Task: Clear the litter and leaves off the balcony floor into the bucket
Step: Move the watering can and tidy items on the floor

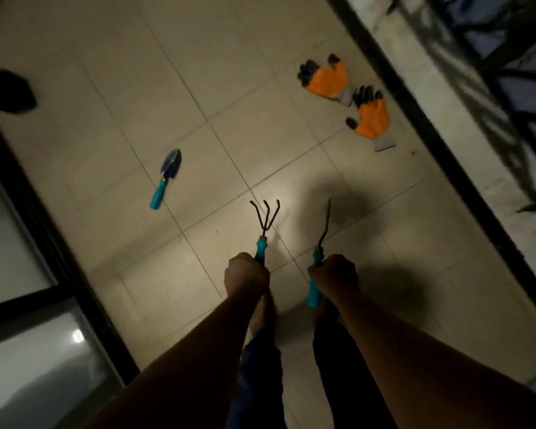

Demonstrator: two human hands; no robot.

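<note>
My left hand grips the teal handle of a small three-pronged hand rake, prongs pointing away over the pale tiled floor. My right hand grips the teal handle of a narrow garden tool, seen edge-on, its thin blade pointing forward. Both tools hang above the floor in front of my legs. No bucket shows in the head view. No leaves or litter are plain to see in the dim light.
A teal-handled trowel lies on the tiles to the left. A pair of orange and black work gloves lies at the upper right. A dark object sits at the far left. A glass door frame runs left, a railing right.
</note>
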